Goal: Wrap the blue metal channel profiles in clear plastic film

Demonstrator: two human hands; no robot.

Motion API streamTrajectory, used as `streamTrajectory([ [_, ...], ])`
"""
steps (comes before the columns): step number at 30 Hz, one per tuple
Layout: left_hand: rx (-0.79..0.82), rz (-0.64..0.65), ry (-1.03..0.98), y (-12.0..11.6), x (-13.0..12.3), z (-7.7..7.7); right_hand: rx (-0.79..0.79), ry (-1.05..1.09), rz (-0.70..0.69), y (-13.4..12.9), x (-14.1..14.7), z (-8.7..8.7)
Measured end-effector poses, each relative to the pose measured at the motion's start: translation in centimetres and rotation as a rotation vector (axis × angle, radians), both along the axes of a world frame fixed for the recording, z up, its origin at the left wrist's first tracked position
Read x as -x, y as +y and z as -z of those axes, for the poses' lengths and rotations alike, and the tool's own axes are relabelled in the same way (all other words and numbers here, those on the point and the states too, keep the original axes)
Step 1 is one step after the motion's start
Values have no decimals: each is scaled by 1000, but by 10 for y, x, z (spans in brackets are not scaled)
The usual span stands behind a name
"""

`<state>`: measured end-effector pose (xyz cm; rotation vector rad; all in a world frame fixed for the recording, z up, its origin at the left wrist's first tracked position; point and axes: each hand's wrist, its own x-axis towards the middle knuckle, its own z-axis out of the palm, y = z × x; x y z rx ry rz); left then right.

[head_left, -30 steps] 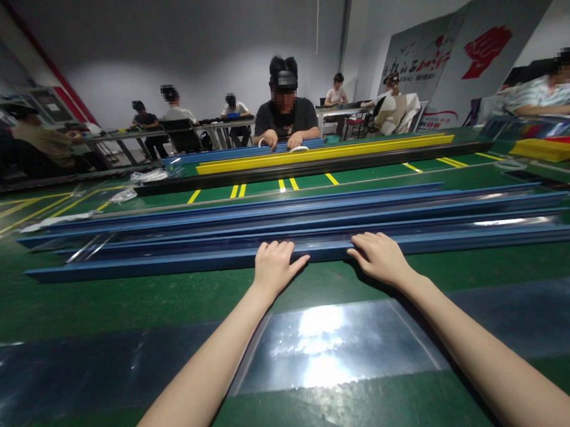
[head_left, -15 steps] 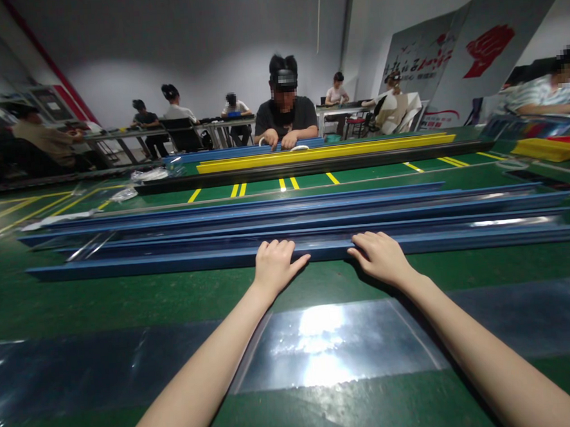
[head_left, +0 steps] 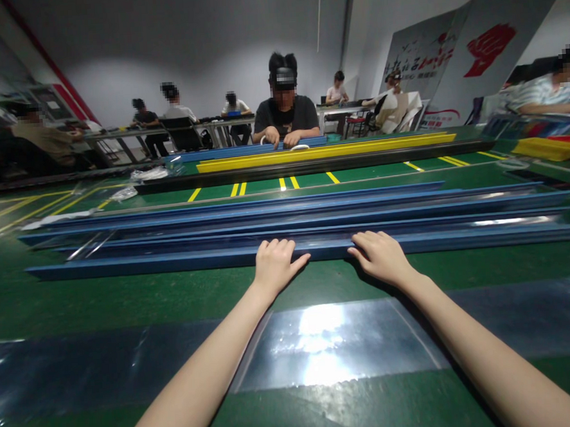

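Note:
A long blue plastic channel strip (head_left: 148,267) lies crosswise on the green table (head_left: 184,297). My left hand (head_left: 275,265) grips its near edge left of the middle, fingers curled over the top and thumb pointing right along the front. A short way to the right, my right hand (head_left: 380,259) holds the same edge, its thumb turned left. The fingertips of both hands are hidden behind the edge. Several more blue strips (head_left: 314,221) lie just beyond. Between my forearms, nearer to me, a clear plastic sheet (head_left: 360,344) lies flat and reflects light.
Farther off are a black strip (head_left: 244,175), a yellow strip (head_left: 329,153) and crumpled clear plastic (head_left: 150,175). A co-worker (head_left: 286,113) sits opposite, both hands at another blue strip. Yellow and red pieces (head_left: 551,148) lie at the right. Other people sit at tables behind.
My hands and the blue strips stay where they were. Across the table, the co-worker's hands have shifted very slightly.

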<state>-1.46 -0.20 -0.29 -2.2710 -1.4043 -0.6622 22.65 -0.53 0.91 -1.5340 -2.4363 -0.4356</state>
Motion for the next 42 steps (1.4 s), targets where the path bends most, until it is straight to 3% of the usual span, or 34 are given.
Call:
streamTrajectory([
  [42,-4,5,-4,0,0,0,-12,-1,-1,-1,0,-1],
])
